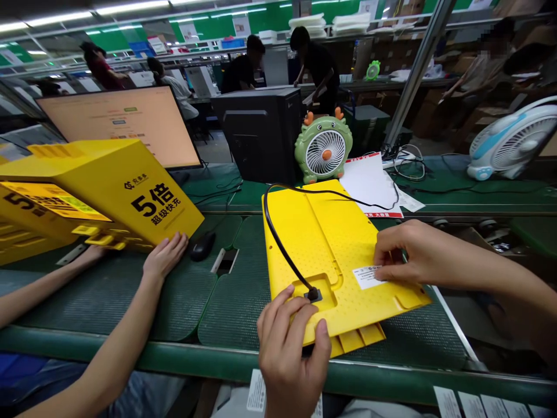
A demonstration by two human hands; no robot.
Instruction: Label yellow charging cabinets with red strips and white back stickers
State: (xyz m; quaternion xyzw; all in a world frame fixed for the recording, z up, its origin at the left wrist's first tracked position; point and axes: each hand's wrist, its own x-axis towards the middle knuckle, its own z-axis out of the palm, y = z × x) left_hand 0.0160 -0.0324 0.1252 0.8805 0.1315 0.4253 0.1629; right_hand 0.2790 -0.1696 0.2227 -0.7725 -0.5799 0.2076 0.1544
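Observation:
In front of me a yellow charging station (pixel 313 232) lies at an angle, its dimpled panel facing up. A black power cord (pixel 281 235) is plugged into a socket in the panel's recess and loops away over the far side. My left hand (pixel 289 348) grips the near edge beside the plug, fingers curved and thumb apart. On the right part of the panel is a white printed label (pixel 364 277). My right hand (pixel 407 255) pinches the label's right end between thumb and fingers, which hide that end.
On the left, a co-worker's hands (pixel 167 252) touch another yellow station (pixel 130 191). A black mouse (pixel 202 246) lies between. Behind stand a monitor (pixel 126 125), a black computer case (pixel 259 133), a green fan (pixel 324 148) and papers (pixel 369 180). Several labels (pixel 472 404) hang along the front edge.

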